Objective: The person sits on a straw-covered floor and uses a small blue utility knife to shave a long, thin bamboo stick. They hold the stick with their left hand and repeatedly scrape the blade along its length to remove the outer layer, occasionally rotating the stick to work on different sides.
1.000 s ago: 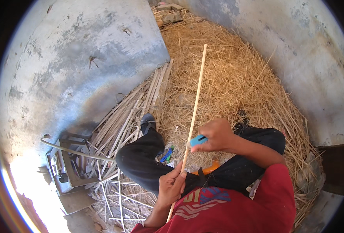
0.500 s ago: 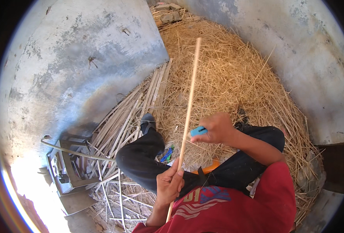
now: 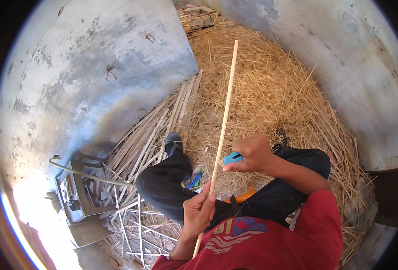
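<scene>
Grey concrete walls (image 3: 95,76) curve around a big heap of straw (image 3: 275,99) that fills the floor ahead of the seated person. To the left of the straw lies a pile of split cane strips (image 3: 149,144), fanned out along the wall's foot, with a metal frame (image 3: 75,193) beside it in the glare. The person's dark-trousered legs (image 3: 172,180) stretch across the straw, one shoe (image 3: 173,140) resting at the edge of the strips. A long pale stick (image 3: 223,121) runs over the lap, its long axis almost upright in the view and leaning slightly right, the far tip pointing away over the straw and the near end coming down toward the red shirt (image 3: 271,243). The left hand (image 3: 198,211) is closed around the stick's lower part. The right hand (image 3: 252,154), a little higher, is closed on a small blue cutter (image 3: 232,158) whose end touches the stick's side. A small blue-green object (image 3: 194,179) and an orange thing (image 3: 244,194) lie near the legs.
</scene>
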Available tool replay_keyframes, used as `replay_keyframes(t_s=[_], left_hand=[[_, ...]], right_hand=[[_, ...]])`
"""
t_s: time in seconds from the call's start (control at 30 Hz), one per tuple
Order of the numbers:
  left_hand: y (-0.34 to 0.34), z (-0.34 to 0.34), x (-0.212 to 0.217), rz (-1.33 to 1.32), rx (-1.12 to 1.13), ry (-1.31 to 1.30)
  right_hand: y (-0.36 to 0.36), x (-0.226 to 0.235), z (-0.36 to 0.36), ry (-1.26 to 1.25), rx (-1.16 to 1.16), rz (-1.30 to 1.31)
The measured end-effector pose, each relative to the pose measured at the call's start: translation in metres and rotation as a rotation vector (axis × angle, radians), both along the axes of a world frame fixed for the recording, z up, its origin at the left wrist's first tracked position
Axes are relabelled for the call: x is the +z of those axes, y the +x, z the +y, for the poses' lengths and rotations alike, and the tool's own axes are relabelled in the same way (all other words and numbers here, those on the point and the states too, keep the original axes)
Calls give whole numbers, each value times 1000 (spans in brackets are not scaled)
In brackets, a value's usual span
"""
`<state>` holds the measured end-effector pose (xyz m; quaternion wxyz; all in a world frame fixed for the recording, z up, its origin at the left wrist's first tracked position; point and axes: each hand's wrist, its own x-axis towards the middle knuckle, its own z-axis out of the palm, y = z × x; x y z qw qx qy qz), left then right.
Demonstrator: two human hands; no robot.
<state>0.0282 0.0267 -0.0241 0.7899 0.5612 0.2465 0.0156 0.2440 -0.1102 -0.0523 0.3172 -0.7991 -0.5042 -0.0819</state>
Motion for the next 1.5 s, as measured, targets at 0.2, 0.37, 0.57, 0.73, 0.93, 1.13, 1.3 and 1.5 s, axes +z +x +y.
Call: replay_keyframes(t_s=[0.2,0.37,0.57,0.73,0.93,1.13,1.3,1.5], left_hand=[[-1,-5,0,-26,-23,-59],[-1,-5,5,5,-35,-42],[-3,-4,-2,-5,-43,-75],[-4,-6,0,9,-14,-116],[-10,-5,-2,33,-16,-119],[-22,-9,-1,52,-83,-162],[-25,-6,-6,3,-52,-174],[-39,-10,1,86,-101,-83]], right_hand=[[18,-22,1,50,-86,15],[6,-3,3,-7,3,-135],[32,-27,2,-27,-147,-20],[14,-20,4,-18,-48,-128],[17,-40,4,-76,-106,79],[73,-45,-9,-159,-308,58],[49,-50,1,-67,-201,20],[105,-48,0,-27,-380,-50]])
